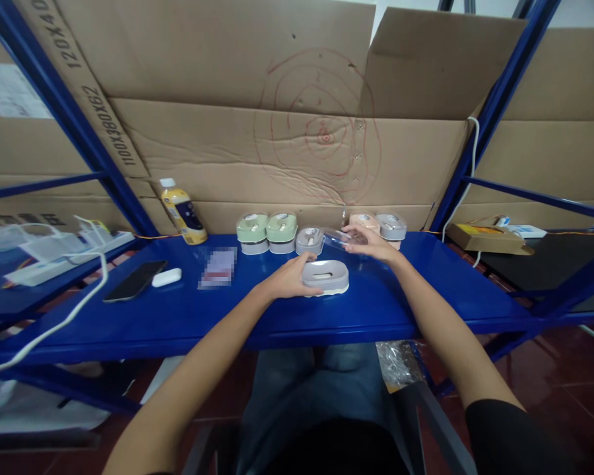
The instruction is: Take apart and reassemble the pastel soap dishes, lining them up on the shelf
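Note:
My left hand (293, 277) grips the left end of a grey oval box (327, 276) with a slot in its top, which rests on the blue shelf near its front. Behind the box, my right hand (369, 244) is closed on a clear plastic lid (337, 239), raised and tilted. Just left of that lid stands a small grey container (309, 241). Two green-topped containers (252, 228) are further left in the same row. Partly behind my right hand are a peach-topped container (364, 221) and a grey-topped one (392, 227).
On the left of the blue shelf (218, 316) lie a black phone (135, 281), a white earbud case (167, 277) and a blurred packet (218, 268). A yellow drink bottle (184, 212) stands behind them. Cardboard (202, 138) backs the shelf; blue posts (499, 99) flank it.

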